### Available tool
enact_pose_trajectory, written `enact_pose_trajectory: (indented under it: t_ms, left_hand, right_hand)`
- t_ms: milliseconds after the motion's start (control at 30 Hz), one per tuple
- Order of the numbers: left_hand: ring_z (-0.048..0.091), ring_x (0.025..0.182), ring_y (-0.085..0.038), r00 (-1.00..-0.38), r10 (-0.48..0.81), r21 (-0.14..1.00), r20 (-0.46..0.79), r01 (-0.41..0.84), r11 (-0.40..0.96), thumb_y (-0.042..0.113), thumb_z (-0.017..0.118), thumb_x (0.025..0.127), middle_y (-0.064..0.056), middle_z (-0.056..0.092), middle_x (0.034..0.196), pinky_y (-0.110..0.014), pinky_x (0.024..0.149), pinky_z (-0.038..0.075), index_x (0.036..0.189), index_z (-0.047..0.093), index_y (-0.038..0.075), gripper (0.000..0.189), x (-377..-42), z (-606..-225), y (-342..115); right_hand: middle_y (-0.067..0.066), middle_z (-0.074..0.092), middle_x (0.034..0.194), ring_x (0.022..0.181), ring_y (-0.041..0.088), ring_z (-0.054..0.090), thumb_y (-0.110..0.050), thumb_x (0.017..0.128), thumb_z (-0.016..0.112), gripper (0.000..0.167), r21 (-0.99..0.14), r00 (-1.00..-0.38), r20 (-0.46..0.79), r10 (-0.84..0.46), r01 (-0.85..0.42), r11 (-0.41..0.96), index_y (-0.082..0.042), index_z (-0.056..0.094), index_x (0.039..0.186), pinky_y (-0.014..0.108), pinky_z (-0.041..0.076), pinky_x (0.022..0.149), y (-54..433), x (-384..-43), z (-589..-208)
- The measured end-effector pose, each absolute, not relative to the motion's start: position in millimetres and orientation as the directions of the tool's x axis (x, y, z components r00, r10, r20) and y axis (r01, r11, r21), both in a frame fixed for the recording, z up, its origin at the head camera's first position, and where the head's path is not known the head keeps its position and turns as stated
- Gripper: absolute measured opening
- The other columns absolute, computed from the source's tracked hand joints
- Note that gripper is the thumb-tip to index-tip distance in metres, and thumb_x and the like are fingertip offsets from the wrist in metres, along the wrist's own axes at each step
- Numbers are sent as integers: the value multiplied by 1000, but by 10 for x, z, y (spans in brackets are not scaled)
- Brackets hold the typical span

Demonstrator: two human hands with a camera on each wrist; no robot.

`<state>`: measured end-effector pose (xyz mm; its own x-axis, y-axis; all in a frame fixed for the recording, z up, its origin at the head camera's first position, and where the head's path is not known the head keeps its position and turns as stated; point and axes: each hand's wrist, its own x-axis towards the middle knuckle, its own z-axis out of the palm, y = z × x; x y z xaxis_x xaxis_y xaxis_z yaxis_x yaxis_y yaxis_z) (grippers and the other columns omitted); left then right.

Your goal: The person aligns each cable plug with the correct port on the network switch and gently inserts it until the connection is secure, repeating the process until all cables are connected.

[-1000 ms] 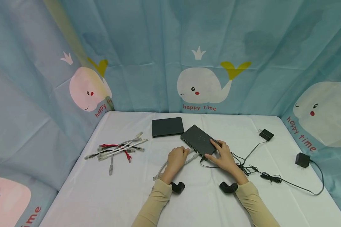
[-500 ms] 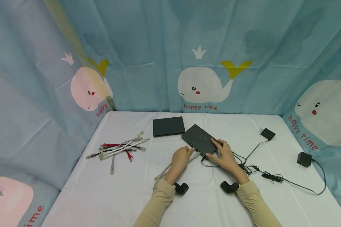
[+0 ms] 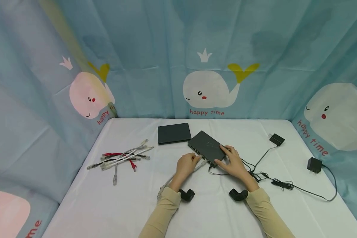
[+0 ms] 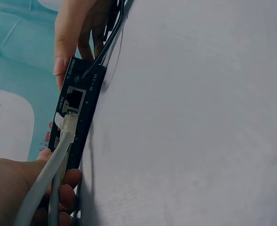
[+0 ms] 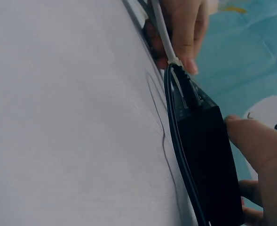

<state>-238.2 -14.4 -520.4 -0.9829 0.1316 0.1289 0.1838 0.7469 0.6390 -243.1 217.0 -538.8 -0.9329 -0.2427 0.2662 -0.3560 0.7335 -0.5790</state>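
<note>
My left hand (image 3: 185, 166) pinches a grey cable (image 4: 54, 200) near its end, right by the holes of a black box (image 3: 207, 145). A fatter-looking cord (image 4: 42, 181) is plugged in just beside that hand. My right hand (image 3: 234, 164) holds the box's other end, thumb on one side, fingers on another. Past my left hand lies a second box (image 3: 174, 134).

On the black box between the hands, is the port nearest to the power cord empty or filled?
Empty. The left wrist view shows this port as a bare dark opening; a pale plug sits beside it.
</note>
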Motion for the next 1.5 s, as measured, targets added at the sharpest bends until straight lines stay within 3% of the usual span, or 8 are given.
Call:
enact_pose_trajectory:
  t_ms: [167,400,700,1500]
  left_hand:
    - [34,44,-8,-982,147,649,115,187,737,34,55,93,7,39,48,-21,44,26,67,60,14,33,-2384,-5214,-146]
    - [33,44,-7,-980,168,636,102,194,747,35,54,94,7,39,49,-21,44,26,70,62,14,33,-2371,-5224,-125]
    - [31,44,-7,-979,181,640,90,196,743,37,53,93,7,37,49,-21,44,25,69,60,15,34,-2376,-5226,-121]
    - [38,48,-8,-990,130,634,61,139,761,37,55,92,7,44,52,-22,48,30,66,58,16,34,-2420,-5199,-109]
  right_hand:
    - [17,44,131,113,35,45,-41,86,63,68,-556,-927,280,-248,-367,746,-11,39,141,52,42,87,2140,-2492,-5352]
    - [18,43,135,116,36,45,-47,87,60,68,-531,-940,220,-259,-339,777,-13,38,142,53,43,90,2047,-2597,-5303]
    - [21,44,135,118,41,45,-47,87,60,67,-458,-937,250,-245,-338,823,-11,41,141,59,29,98,1861,-2695,-5267]
    - [22,44,133,112,37,47,-45,83,64,69,-419,-918,331,-220,-351,837,-11,43,139,53,34,87,1779,-2749,-5364]
